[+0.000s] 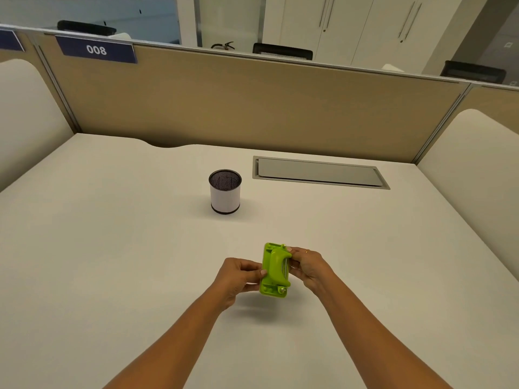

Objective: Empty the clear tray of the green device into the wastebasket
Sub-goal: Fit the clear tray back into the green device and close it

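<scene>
**Two hands on the device, basket ahead and to the left**

Both hands hold the lime-green plastic device (275, 269) just above the pale desk (112, 248), close in front of the person. The left hand (238, 279) pinches its left edge, thumb on top and fingers curled beneath. The right hand (307, 266) grips the opposite edge, its fingertips wrapped over the far right corner. The device is tilted so that its lever face looks up toward the camera, and its long axis runs from near to far, leaning slightly left at the near end.

The clear tray cannot be made out plainly. A pale strip along the device's right edge, under the right fingers, may be part of it, so the right hand looks better placed to pull it free while the left steadies the body.

The small round black-mesh wastebasket (225, 192), wrapped in a white band, stands upright, well apart from the device, ahead of it and somewhat left. Its open mouth faces up. It lies more in line with the left hand than the right, so a tray drawn off to the right would have to cross forward and leftward to reach it. A grey metal cable hatch (320, 172) lies flush in the desk to the basket's right.
</scene>
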